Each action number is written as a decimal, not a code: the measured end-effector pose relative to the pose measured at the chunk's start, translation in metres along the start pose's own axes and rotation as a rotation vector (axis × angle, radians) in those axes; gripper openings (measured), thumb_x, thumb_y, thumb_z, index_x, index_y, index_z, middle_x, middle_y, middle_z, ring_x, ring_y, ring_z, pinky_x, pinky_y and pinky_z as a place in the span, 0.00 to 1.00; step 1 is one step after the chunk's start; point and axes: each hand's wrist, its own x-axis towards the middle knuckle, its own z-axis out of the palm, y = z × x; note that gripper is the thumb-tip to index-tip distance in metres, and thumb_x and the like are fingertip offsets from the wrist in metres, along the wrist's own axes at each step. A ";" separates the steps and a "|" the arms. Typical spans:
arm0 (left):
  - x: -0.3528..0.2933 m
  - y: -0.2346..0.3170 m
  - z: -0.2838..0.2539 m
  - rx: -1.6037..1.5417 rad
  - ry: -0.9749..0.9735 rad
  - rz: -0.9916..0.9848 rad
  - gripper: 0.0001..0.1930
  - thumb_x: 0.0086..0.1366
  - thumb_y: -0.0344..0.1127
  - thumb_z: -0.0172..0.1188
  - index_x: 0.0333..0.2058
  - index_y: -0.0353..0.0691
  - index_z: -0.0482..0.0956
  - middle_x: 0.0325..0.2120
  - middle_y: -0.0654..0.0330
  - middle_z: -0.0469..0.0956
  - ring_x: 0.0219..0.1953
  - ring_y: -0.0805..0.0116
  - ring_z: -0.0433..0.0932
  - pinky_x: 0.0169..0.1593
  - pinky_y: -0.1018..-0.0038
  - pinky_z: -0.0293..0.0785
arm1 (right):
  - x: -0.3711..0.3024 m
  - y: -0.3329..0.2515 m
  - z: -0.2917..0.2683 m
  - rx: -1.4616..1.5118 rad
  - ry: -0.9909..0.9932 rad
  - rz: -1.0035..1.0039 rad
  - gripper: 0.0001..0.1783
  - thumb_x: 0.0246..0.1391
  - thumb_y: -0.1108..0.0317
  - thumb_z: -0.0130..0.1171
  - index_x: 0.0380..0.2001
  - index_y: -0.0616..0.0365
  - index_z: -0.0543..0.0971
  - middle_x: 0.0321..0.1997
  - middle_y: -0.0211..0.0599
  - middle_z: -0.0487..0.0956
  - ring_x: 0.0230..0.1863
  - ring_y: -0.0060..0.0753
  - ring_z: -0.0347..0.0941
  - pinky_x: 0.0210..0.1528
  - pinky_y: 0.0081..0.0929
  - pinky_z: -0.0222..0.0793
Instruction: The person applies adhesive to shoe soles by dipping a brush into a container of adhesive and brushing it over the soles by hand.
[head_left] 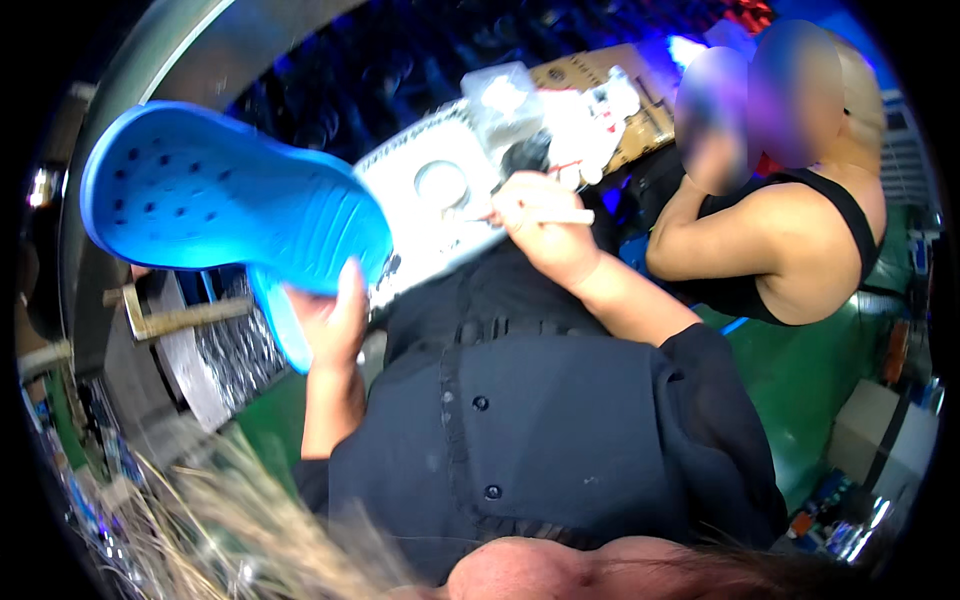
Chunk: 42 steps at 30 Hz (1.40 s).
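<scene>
My left hand (330, 322) grips a bright blue clog (235, 195) by its heel end, at the left. The shoe's ridged footbed faces up, its toe end dotted with small dark holes and its strap hanging below. My right hand (548, 232) is closed round a thin, pale-handled brush (572, 215). Its tip points left over a white board or tray (395, 180), beside a round pale dish (440, 186). The bristles are too blurred to make out clearly. Clog and brush are apart.
Behind the tray stand a clear plastic box (500, 100), white crumpled material (590, 130) and a brown cardboard box (650, 120). A person (790, 230) in a black sleeveless top sits close on my right. A grey curved metal edge (185, 50) runs along the far left.
</scene>
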 end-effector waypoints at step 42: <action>-0.049 -0.159 -0.221 1.013 0.028 -0.666 0.27 0.48 0.43 0.59 0.45 0.34 0.70 0.28 0.48 0.77 0.30 0.56 0.77 0.36 0.66 0.72 | -0.025 0.030 -0.013 0.318 0.012 0.486 0.15 0.58 0.65 0.47 0.26 0.63 0.77 0.23 0.31 0.74 0.26 0.19 0.69 0.30 0.16 0.64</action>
